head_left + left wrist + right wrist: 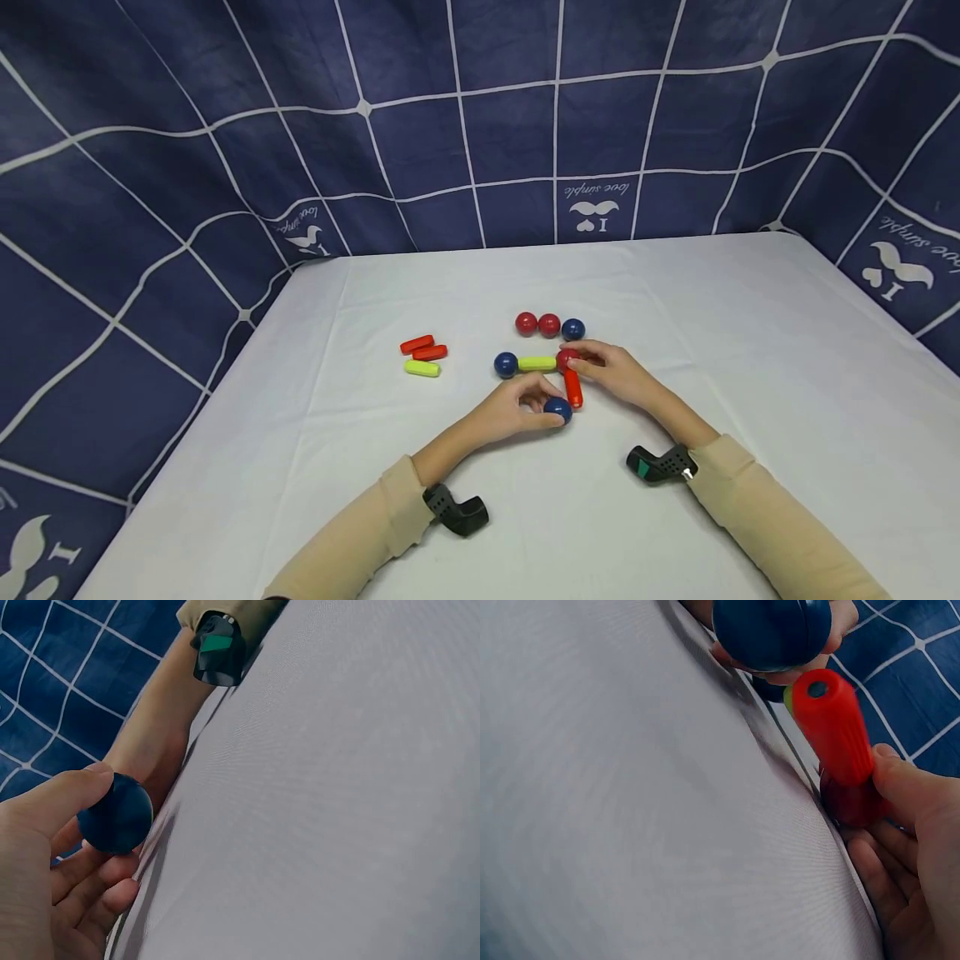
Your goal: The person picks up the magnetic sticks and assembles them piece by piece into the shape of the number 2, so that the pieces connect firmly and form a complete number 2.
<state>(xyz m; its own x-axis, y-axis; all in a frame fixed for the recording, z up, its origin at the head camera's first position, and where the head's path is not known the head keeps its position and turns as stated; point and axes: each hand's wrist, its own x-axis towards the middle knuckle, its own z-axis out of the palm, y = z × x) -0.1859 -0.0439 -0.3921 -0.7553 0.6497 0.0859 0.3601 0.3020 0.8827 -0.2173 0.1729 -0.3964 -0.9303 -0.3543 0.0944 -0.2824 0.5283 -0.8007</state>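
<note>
**Between the fingers of the left grip (517, 408), a blue ball (556, 408), just beside a red stick (573, 388)**

From my remote seat I see the left grip narrow, pinching that ball with the thumb on its near side and fingertips on its far side. The stick's free end, with a small dark disc in it, is close to the ball; I cannot tell whether the two touch. To the right, I have the right grip (611, 367), also narrow, holding a red ball (567, 359) between thumb and fingers. The red stick runs from this ball toward the near edge, and a yellow-green stick (537, 364) runs leftward to a second blue ball (506, 364), just beyond the left grip.

Past the right grip's fingertips I see a third blue ball (573, 329), with two more red balls (549, 325) in line to its left. Farther out, left of the left grip and beyond it, two loose red sticks (430, 352) lie side by side, a loose yellow-green stick (422, 368) just nearer. Behind each grip are a black wrist device (456, 510) and a beige sleeve (360, 533). White cloth covers the desk (225, 500); dark blue fabric (510, 142) with white lines hangs beyond.
</note>
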